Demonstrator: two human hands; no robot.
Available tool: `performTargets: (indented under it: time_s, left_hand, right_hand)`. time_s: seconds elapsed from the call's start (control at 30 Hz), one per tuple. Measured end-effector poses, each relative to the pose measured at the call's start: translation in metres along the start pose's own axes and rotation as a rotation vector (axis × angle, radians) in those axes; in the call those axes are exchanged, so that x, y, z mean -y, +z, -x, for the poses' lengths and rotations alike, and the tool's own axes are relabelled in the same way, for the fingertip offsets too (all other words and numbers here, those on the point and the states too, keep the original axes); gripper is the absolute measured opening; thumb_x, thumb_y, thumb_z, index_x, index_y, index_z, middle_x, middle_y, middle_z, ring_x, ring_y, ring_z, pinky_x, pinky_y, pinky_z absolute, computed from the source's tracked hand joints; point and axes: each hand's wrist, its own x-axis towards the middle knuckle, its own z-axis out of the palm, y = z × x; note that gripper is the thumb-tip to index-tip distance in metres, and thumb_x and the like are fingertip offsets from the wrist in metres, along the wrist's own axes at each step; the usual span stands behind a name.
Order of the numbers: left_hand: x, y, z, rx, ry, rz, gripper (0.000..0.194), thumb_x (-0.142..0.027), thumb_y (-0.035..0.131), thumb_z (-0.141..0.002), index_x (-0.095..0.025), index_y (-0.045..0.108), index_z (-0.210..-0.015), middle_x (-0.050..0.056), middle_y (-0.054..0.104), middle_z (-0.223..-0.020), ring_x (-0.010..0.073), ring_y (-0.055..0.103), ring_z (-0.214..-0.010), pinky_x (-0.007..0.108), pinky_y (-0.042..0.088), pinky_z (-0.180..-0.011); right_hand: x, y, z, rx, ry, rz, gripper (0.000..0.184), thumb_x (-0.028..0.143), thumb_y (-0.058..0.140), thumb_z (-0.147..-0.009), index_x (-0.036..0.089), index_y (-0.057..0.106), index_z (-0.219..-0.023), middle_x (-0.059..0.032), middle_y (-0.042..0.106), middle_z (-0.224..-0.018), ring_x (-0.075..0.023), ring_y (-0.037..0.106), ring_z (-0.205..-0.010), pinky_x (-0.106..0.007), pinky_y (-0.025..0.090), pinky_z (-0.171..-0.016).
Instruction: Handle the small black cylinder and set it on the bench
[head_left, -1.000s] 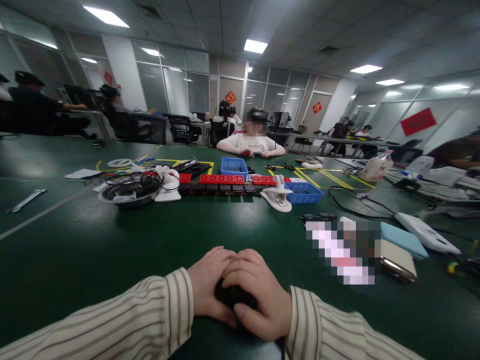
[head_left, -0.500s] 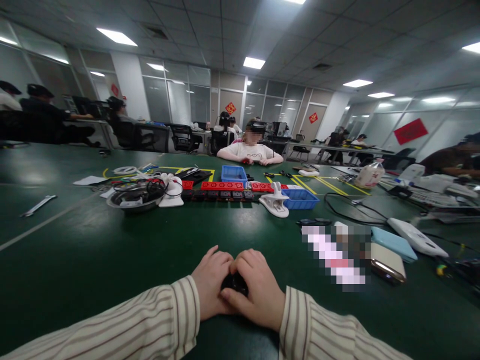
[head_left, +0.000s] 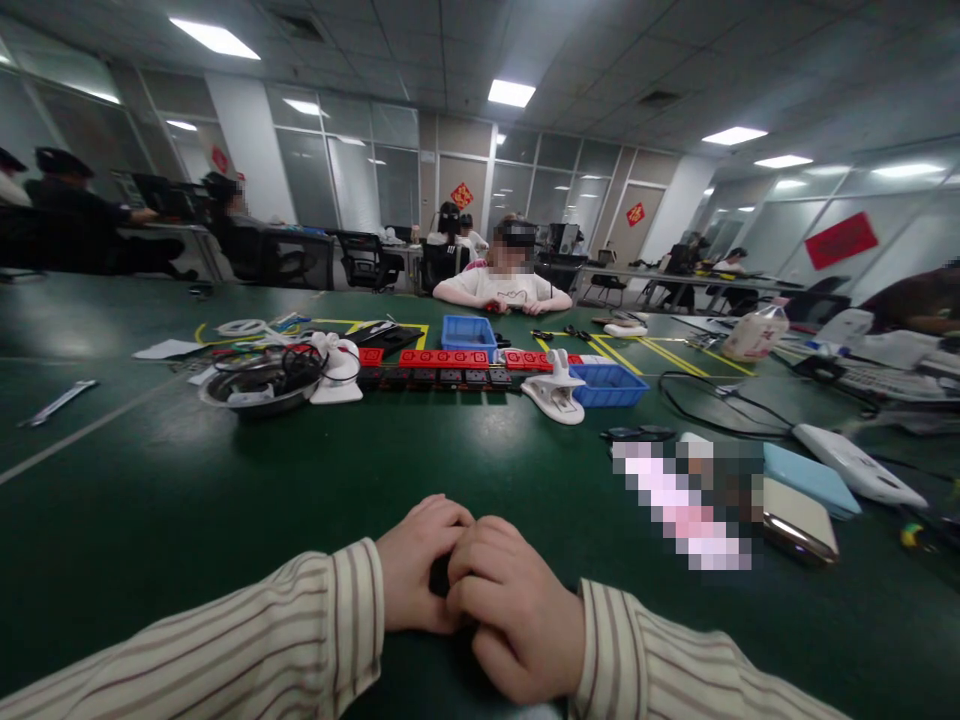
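Observation:
My left hand [head_left: 420,565] curls around a small black object [head_left: 441,574] just above the green tabletop. Only a dark patch of it shows between the hands, so its kind cannot be made out. Against my left fingers rests my right hand [head_left: 517,605], its fingers bent and closed over the near side of the same object. The right thumb and fingertips are partly hidden.
Beyond the hands stand a row of red and black modules [head_left: 444,358], blue bins [head_left: 609,385], a white clip stand [head_left: 556,390] and a metal bowl [head_left: 259,395] of cables. A phone-like device [head_left: 796,520] lies at right. Another person [head_left: 506,285] sits opposite.
My right hand has turned and closed further, covering more of the black object, with its thumb now lower. My left hand has shifted slightly left. The camera view has tilted a little.

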Motion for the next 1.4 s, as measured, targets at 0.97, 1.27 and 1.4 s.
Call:
performTargets:
  time_s: [0.97, 1.27, 1.4]
  left_hand:
    - [-0.005, -0.002, 0.000, -0.020, 0.026, -0.030, 0.034, -0.038, 0.072, -0.054, -0.018, 0.058, -0.078, 0.002, 0.054, -0.084, 0.0204, 0.051, -0.081, 0.036, 0.040, -0.080]
    - [-0.003, -0.001, 0.003, -0.074, -0.002, 0.011, 0.074, -0.038, 0.078, -0.045, -0.022, 0.050, -0.111, 0.005, 0.049, -0.110, 0.0274, 0.045, -0.101, 0.042, 0.037, -0.092]
    - [-0.005, -0.003, 0.005, -0.093, -0.025, 0.053, 0.074, -0.049, 0.075, -0.049, -0.018, 0.046, -0.109, 0.009, 0.045, -0.114, 0.0279, 0.044, -0.105, 0.044, 0.036, -0.094]
  right_hand:
    - [-0.001, -0.007, 0.002, -0.002, 0.042, -0.039, 0.018, 0.014, 0.033, -0.072, 0.018, 0.049, -0.080, -0.0045, 0.059, -0.077, -0.0175, 0.052, -0.083, -0.034, 0.039, -0.076]
    - [-0.001, -0.003, 0.003, -0.167, -0.018, -0.075, 0.022, 0.023, 0.035, -0.075, 0.018, 0.048, -0.093, -0.0053, 0.058, -0.086, -0.0192, 0.051, -0.089, -0.039, 0.036, -0.085]
    - [-0.006, -0.004, 0.004, -0.186, 0.248, -0.003, 0.040, 0.054, 0.031, -0.083, 0.017, 0.047, -0.086, -0.0059, 0.051, -0.081, -0.0194, 0.046, -0.077, -0.037, 0.037, -0.072]
